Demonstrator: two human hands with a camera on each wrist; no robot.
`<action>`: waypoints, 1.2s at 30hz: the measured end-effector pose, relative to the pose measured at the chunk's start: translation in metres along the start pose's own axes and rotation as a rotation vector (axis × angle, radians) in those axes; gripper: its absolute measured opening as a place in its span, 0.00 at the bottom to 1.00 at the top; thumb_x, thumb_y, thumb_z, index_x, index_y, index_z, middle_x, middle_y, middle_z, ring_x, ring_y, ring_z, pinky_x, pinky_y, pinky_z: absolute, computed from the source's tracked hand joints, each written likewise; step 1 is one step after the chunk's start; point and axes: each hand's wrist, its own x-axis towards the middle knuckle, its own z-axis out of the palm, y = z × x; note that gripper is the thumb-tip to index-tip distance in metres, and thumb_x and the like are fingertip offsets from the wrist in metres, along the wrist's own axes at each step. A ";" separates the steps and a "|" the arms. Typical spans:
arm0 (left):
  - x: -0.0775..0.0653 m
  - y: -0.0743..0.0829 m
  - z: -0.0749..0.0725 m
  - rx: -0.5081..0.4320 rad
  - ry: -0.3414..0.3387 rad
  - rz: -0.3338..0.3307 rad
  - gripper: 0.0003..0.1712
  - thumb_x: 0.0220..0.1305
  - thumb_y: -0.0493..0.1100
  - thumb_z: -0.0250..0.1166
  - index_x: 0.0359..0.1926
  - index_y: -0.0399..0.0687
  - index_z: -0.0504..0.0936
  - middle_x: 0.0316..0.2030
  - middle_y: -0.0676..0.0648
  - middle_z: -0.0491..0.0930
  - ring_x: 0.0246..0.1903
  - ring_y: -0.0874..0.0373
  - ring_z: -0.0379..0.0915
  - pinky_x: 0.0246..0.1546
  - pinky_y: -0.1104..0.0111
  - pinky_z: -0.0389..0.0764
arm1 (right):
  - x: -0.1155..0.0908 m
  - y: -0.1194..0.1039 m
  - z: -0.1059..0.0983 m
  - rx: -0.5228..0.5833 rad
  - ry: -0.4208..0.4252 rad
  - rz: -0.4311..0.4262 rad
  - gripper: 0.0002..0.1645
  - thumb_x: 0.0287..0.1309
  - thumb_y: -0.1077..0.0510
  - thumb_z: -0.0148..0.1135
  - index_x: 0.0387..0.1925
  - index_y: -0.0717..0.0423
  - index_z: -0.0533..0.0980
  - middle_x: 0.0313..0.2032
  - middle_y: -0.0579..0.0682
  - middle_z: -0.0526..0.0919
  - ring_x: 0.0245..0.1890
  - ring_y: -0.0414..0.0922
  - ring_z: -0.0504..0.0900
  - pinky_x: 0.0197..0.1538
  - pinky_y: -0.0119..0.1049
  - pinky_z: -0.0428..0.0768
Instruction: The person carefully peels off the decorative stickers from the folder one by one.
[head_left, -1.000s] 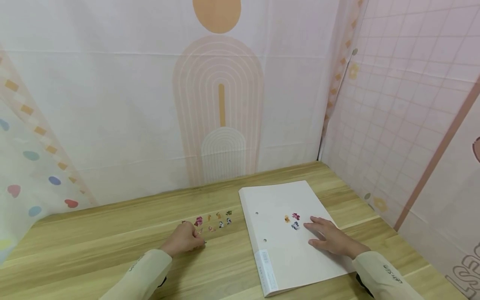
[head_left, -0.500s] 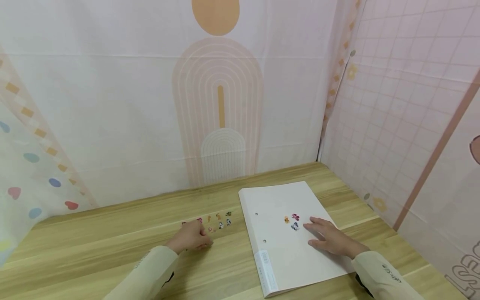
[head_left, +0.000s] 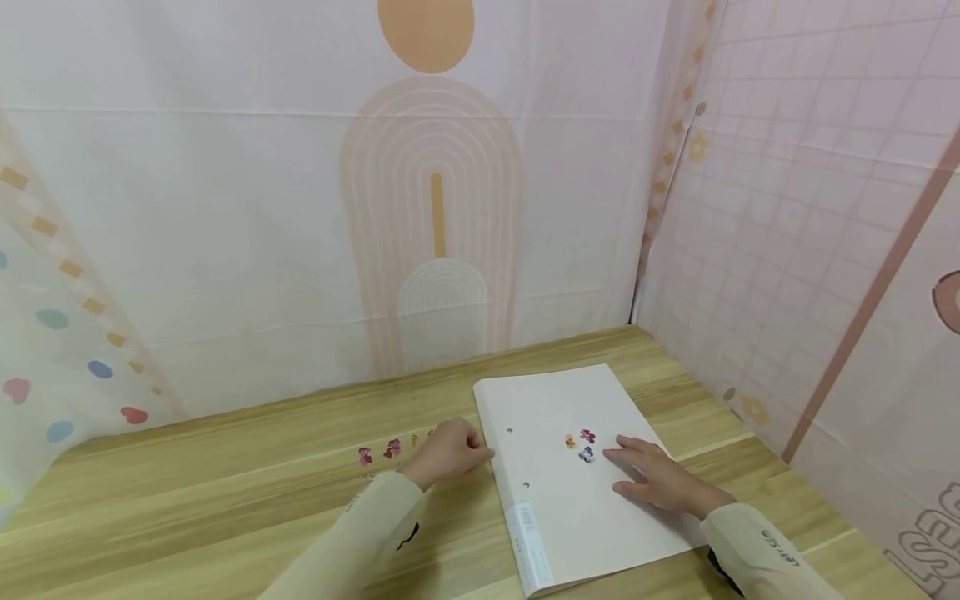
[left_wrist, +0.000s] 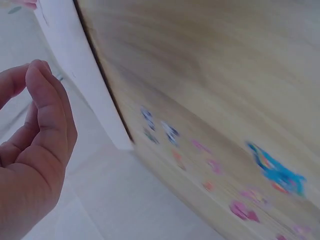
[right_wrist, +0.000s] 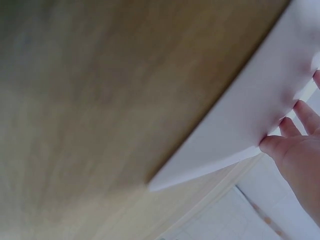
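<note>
In the head view my left hand (head_left: 456, 450) is at the spine side of a white binder (head_left: 547, 408), thumb and forefinger pinched together. The fingertips cover most of the small sticker between them. The left wrist view shows the curled left fingers (left_wrist: 47, 105) with their tips together. My right hand (head_left: 656, 479) rests spread on the right part of the binder, fingertips beside three small stickers: orange (head_left: 570, 442), magenta (head_left: 588, 436) and blue-white (head_left: 587, 455). On the table left of the binder lie pink stickers (head_left: 393, 448) and others, partly hidden by my left arm.
The wooden table (head_left: 225, 483) carries the binder at right of centre. A blue sticker (left_wrist: 280, 170) lies apart from the other stickers in the left wrist view. A patterned cloth (head_left: 255, 250) hangs along the back, and another on the right.
My left hand has moved right from the loose stickers to the binder's spine side, fingers pinched. The right hand stays on the binder. The head view has shifted slightly.
</note>
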 end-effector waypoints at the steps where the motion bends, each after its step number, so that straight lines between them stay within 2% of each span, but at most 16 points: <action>1: 0.002 0.003 0.002 -0.006 -0.003 -0.008 0.17 0.54 0.40 0.61 0.12 0.44 0.71 0.10 0.55 0.65 0.12 0.65 0.58 0.14 0.75 0.59 | 0.000 0.000 0.000 0.002 0.001 0.001 0.30 0.55 0.49 0.57 0.55 0.64 0.67 0.58 0.70 0.59 0.57 0.67 0.55 0.54 0.62 0.53; 10: 0.020 0.023 0.018 -0.042 -0.006 -0.030 0.12 0.55 0.41 0.62 0.19 0.41 0.76 0.13 0.53 0.71 0.15 0.64 0.62 0.16 0.75 0.64 | -0.001 -0.001 -0.002 0.016 0.006 -0.015 0.30 0.56 0.51 0.56 0.55 0.66 0.66 0.58 0.72 0.58 0.57 0.68 0.54 0.54 0.62 0.52; 16: 0.037 0.040 0.031 -0.044 0.011 0.019 0.10 0.55 0.40 0.62 0.21 0.39 0.79 0.14 0.52 0.73 0.16 0.64 0.64 0.16 0.75 0.65 | -0.002 -0.001 -0.001 0.029 0.007 -0.010 0.31 0.56 0.50 0.56 0.55 0.66 0.66 0.58 0.72 0.58 0.57 0.68 0.53 0.54 0.63 0.52; 22: 0.051 0.055 0.049 -0.039 0.028 0.028 0.08 0.53 0.38 0.63 0.20 0.41 0.78 0.15 0.53 0.72 0.16 0.65 0.64 0.17 0.76 0.65 | -0.003 -0.001 0.001 0.029 0.006 0.004 0.31 0.55 0.48 0.56 0.55 0.64 0.66 0.58 0.71 0.58 0.57 0.68 0.53 0.54 0.63 0.52; 29: 0.064 0.065 0.068 -0.023 0.056 0.042 0.09 0.50 0.37 0.65 0.18 0.40 0.77 0.15 0.53 0.71 0.16 0.65 0.61 0.16 0.76 0.62 | -0.003 0.000 0.000 0.031 0.021 0.003 0.30 0.55 0.50 0.56 0.55 0.64 0.66 0.58 0.71 0.58 0.57 0.68 0.54 0.54 0.63 0.52; 36: 0.070 0.067 0.086 0.005 0.030 0.025 0.08 0.49 0.35 0.66 0.19 0.41 0.76 0.17 0.53 0.71 0.18 0.63 0.63 0.20 0.75 0.66 | -0.004 -0.002 0.000 0.038 0.028 -0.017 0.29 0.55 0.52 0.57 0.54 0.66 0.67 0.57 0.72 0.59 0.57 0.69 0.55 0.54 0.63 0.52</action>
